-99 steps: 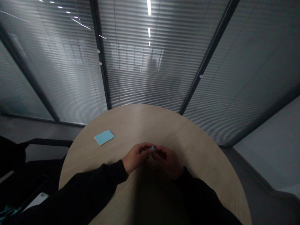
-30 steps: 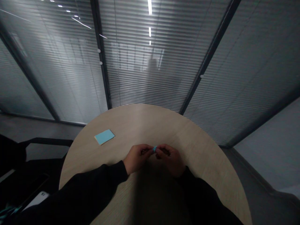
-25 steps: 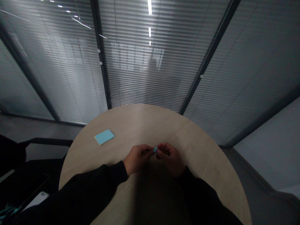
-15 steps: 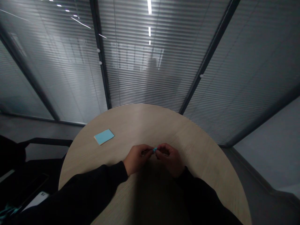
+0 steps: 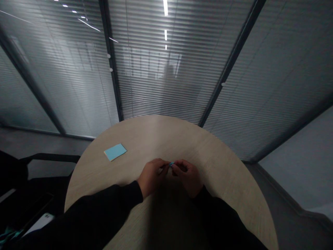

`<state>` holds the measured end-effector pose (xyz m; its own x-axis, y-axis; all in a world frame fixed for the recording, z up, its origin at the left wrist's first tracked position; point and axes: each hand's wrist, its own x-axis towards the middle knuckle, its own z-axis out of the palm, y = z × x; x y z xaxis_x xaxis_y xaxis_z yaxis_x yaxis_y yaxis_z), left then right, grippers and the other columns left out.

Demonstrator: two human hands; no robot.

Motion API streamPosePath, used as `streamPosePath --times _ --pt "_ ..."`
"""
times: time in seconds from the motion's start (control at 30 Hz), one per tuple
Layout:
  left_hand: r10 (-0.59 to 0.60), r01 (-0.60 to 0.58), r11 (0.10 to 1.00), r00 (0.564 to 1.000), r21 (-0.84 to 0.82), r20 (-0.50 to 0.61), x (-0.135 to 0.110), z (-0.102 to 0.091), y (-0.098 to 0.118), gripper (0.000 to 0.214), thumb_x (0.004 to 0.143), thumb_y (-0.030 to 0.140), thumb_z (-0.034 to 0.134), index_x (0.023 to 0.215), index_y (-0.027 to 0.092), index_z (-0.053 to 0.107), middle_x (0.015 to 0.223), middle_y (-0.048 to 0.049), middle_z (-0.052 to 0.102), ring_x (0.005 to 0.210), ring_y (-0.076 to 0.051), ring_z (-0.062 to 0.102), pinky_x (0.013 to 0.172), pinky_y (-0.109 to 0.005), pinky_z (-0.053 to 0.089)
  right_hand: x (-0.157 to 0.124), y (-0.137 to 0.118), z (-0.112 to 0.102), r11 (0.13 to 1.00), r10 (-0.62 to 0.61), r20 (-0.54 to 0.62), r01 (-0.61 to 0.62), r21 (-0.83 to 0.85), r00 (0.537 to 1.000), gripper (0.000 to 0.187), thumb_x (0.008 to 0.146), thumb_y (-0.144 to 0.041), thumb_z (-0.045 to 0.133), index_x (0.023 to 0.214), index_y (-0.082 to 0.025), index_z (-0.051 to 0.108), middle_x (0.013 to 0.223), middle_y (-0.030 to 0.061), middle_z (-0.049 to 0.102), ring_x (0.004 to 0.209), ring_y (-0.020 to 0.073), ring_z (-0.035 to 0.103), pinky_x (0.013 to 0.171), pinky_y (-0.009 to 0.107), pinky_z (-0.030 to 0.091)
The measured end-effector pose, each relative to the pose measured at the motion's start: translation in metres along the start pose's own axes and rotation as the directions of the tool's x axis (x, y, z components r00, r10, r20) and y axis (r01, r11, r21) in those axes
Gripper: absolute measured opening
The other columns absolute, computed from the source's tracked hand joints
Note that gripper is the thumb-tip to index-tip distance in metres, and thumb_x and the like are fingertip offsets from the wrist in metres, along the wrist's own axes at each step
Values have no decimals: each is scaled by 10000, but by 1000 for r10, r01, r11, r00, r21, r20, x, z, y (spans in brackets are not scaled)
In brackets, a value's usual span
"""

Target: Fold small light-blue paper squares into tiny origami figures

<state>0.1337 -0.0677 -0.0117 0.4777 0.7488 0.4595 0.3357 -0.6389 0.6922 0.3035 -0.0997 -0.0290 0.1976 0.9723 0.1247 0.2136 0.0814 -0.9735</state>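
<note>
Between the fingertips of both hands is a small blue piece (image 5: 171, 164), mostly covered; it looks like folded or rolled paper, though its exact kind is too small to tell. My left hand (image 5: 153, 176) pinches it from the left with thumb and forefinger. From the other side my right hand (image 5: 189, 176) pinches its right end, fingers curled. Both hands are just above the round wooden table (image 5: 166, 133), near its middle. A light-blue pad of sticky notes (image 5: 115, 152) lies flat on the table, beyond and left of my left hand.
Glass panels with blinds (image 5: 161, 93) stand behind the table's far edge. A black chair (image 5: 49, 158) is at the left, with a white phone-like object (image 5: 40, 223) low beside the table. A pale wall (image 5: 299, 166) rises on the right.
Both hands stay together at the same spot, with slight finger shifts around the small blue piece. It sits a few pixels higher and looks a little turned. The pad has not moved.
</note>
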Motion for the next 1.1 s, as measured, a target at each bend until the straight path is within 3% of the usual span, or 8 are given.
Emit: streamPosePath --times 0.13,0.53,0.8,1.1 --pt "34 -34 999 999 20 -10 0 0 -3 222 896 158 573 1031 212 741 875 -49 738 795 -177 659 750 -286 503 -1 -2 0 1000 -16 14 16 12 1000 306 777 -463 699 832 -167 652 682 29 668 632 173 639 620 296 520" --pt "76 -75 990 997 -121 4 0 -1 -6 254 911 188 583 1126 239 708 925 -40 730 815 -156 664 766 -272 510 -1 -9 -1 996 -64 54 60 67 996 298 771 -457 719 825 -171 650 675 13 647 626 151 619 609 270 508" --pt "75 -74 982 997 -175 -4 0 1 -8 272 907 202 605 1152 266 705 955 -50 714 852 -164 665 787 -284 525 -2 -7 1 971 34 36 -41 237 999 310 717 -435 750 831 -179 617 630 -16 633 572 132 601 582 271 511" --pt "145 -148 988 987 -38 -75 -1 5 -12 262 933 231 565 1153 265 704 973 -76 691 874 -184 646 775 -318 538 -5 -16 7 946 111 2 -106 307 994 336 664 -445 782 793 -176 627 627 -28 614 558 116 576 575 266 506"
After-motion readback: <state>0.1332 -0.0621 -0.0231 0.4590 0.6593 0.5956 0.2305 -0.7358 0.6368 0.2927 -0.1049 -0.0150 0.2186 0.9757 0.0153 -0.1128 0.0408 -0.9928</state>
